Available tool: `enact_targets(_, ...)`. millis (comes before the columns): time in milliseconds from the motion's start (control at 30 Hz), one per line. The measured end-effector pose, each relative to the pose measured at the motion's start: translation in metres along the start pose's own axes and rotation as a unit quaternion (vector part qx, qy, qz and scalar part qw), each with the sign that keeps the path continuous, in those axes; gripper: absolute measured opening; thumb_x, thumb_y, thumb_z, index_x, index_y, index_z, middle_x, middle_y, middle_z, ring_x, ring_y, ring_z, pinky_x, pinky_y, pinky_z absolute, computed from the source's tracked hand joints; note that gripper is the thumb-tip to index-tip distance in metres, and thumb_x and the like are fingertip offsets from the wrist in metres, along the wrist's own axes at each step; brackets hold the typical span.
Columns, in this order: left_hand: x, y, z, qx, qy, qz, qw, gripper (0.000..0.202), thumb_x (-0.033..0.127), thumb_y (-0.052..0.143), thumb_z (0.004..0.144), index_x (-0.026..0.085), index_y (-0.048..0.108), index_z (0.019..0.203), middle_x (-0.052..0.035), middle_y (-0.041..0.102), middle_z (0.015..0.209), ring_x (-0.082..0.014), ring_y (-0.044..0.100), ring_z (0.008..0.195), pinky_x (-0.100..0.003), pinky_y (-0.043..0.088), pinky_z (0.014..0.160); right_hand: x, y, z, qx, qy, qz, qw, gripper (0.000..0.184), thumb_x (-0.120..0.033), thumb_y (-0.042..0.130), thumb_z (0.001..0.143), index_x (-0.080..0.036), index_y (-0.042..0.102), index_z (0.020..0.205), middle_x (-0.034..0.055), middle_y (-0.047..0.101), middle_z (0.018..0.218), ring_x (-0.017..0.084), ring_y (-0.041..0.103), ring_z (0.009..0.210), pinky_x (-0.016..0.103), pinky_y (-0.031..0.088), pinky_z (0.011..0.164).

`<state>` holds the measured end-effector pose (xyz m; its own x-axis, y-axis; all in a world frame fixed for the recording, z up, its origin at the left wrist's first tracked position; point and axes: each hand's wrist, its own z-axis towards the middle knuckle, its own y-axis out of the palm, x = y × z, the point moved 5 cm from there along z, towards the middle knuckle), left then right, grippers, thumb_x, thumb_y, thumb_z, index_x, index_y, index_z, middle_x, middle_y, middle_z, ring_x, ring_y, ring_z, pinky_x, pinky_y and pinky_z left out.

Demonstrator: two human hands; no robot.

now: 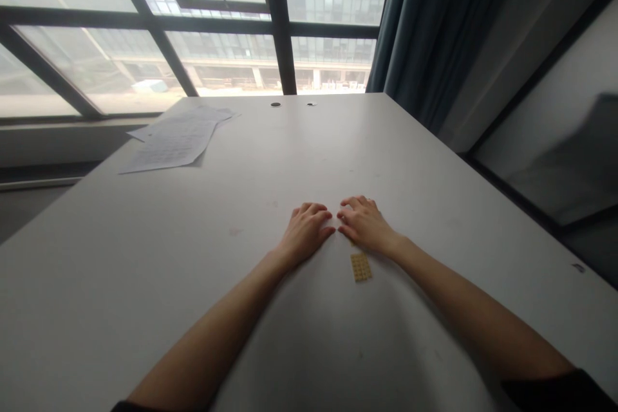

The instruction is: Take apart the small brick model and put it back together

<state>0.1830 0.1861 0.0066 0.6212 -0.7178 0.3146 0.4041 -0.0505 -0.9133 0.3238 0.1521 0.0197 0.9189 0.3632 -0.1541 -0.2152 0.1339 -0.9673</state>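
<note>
My left hand lies palm down on the white table, its fingers loosely curved and a little apart. Facing it across a narrow gap is my right hand, also palm down with the fingers spread. I see nothing held in either hand, though the undersides of both are hidden. Just below my right wrist lies a small tan rectangular piece with a grid-like pattern; neither hand appears to touch it. What it is made of, I cannot tell.
Several printed paper sheets overlap at the table's far left. Two round fittings, a dark one and a partly white one, sit near the far edge. A small dark mark or tag is near the right edge. Beyond stand windows and a blue curtain.
</note>
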Motion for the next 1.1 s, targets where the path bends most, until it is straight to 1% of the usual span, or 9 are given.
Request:
enact_targets(300, 0.000, 0.005, 0.005, 0.008, -0.002, -0.011, 1.000, 0.029, 0.036, 0.060, 0.086, 0.022, 0.063, 0.111, -0.0068, 0.061, 0.117, -0.0251, 0.050, 0.111, -0.044, 0.040, 0.097, 0.005, 0.003, 0.001, 0.009, 0.018, 0.025, 0.999, 0.026, -0.030, 0.063, 0.085, -0.018, 0.065, 0.108, 0.0110, 0.057, 0.124, 0.028, 0.045, 0.115, 0.044, 0.036, 0.096)
enact_targets(533, -0.026, -0.020, -0.037, 0.049, -0.065, -0.179, 0.980, 0.045, 0.042, 0.057, 0.086, 0.020, 0.053, 0.126, -0.0100, 0.057, 0.125, -0.0247, 0.053, 0.115, -0.044, 0.043, 0.100, 0.020, -0.021, -0.031, 0.153, 0.053, 0.191, 0.968, 0.028, -0.028, 0.056, 0.088, -0.018, 0.062, 0.113, 0.0102, 0.061, 0.114, 0.024, 0.053, 0.109, 0.042, 0.042, 0.096)
enact_targets(633, -0.063, -0.041, -0.079, 0.135, -0.166, -0.310, 0.926, 0.046, 0.048, 0.051, 0.088, 0.017, 0.057, 0.121, -0.0126, 0.061, 0.120, -0.0248, 0.059, 0.108, -0.044, 0.046, 0.096, 0.042, -0.022, -0.055, 0.227, 0.125, 0.306, 0.916, 0.028, -0.035, 0.054, 0.089, -0.019, 0.064, 0.110, 0.0084, 0.064, 0.108, 0.021, 0.060, 0.098, 0.039, 0.050, 0.086)
enact_targets(700, -0.089, -0.058, -0.108, 0.239, -0.222, -0.417, 0.848, 0.047, 0.050, 0.051, 0.087, 0.016, 0.058, 0.120, -0.0137, 0.062, 0.121, -0.0255, 0.059, 0.111, -0.044, 0.046, 0.097, 0.060, -0.017, -0.067, 0.273, 0.188, 0.368, 0.869, 0.028, -0.039, 0.055, 0.088, -0.018, 0.067, 0.103, 0.0078, 0.068, 0.099, 0.021, 0.063, 0.091, 0.040, 0.050, 0.085)
enact_targets(800, -0.114, -0.087, -0.145, 0.376, -0.248, -0.480, 0.753, 0.043, 0.049, 0.051, 0.086, 0.023, 0.058, 0.121, -0.0094, 0.058, 0.130, -0.0242, 0.055, 0.119, -0.043, 0.044, 0.102, 0.082, -0.016, -0.074, 0.391, 0.235, 0.474, 0.753, 0.030, -0.042, 0.058, 0.087, -0.015, 0.069, 0.094, 0.0092, 0.070, 0.092, 0.021, 0.066, 0.084, 0.042, 0.051, 0.084)
enact_targets(900, -0.111, -0.122, -0.166, 0.443, -0.209, -0.429, 0.759, 0.040, 0.051, 0.045, 0.090, 0.032, 0.058, 0.123, -0.0005, 0.056, 0.134, -0.0234, 0.047, 0.129, -0.048, 0.031, 0.113, 0.080, -0.033, -0.074, 0.463, 0.200, 0.518, 0.691, 0.030, -0.043, 0.053, 0.090, -0.018, 0.068, 0.096, 0.0090, 0.070, 0.095, 0.021, 0.067, 0.087, 0.043, 0.052, 0.085)
enact_targets(967, -0.094, -0.144, -0.175, 0.460, -0.152, -0.373, 0.791, 0.041, 0.053, 0.042, 0.091, 0.038, 0.055, 0.127, 0.0075, 0.054, 0.136, -0.0247, 0.038, 0.135, -0.050, 0.020, 0.118, 0.062, -0.055, -0.077, 0.476, 0.146, 0.496, 0.711, 0.035, -0.046, 0.047, 0.092, -0.020, 0.067, 0.104, 0.0103, 0.069, 0.105, 0.024, 0.066, 0.097, 0.046, 0.050, 0.089)
enact_targets(1000, -0.083, -0.153, -0.178, 0.448, -0.123, -0.345, 0.816, 0.043, 0.054, 0.044, 0.089, 0.041, 0.050, 0.130, 0.0117, 0.050, 0.139, -0.0253, 0.032, 0.139, -0.050, 0.017, 0.120, 0.046, -0.068, -0.080, 0.466, 0.107, 0.466, 0.744, 0.041, -0.050, 0.045, 0.092, -0.021, 0.066, 0.111, 0.0117, 0.067, 0.111, 0.027, 0.064, 0.103, 0.048, 0.049, 0.092)
enact_targets(1100, -0.047, -0.161, -0.180, 0.318, -0.070, -0.225, 0.918, 0.073, 0.067, 0.048, 0.081, 0.043, 0.022, 0.146, 0.0135, 0.023, 0.154, -0.0295, 0.013, 0.145, -0.050, 0.010, 0.121, -0.019, -0.089, -0.089, 0.321, -0.037, 0.315, 0.892, 0.071, -0.071, 0.039, 0.084, -0.021, 0.053, 0.133, 0.0148, 0.054, 0.134, 0.035, 0.050, 0.124, 0.056, 0.041, 0.102)
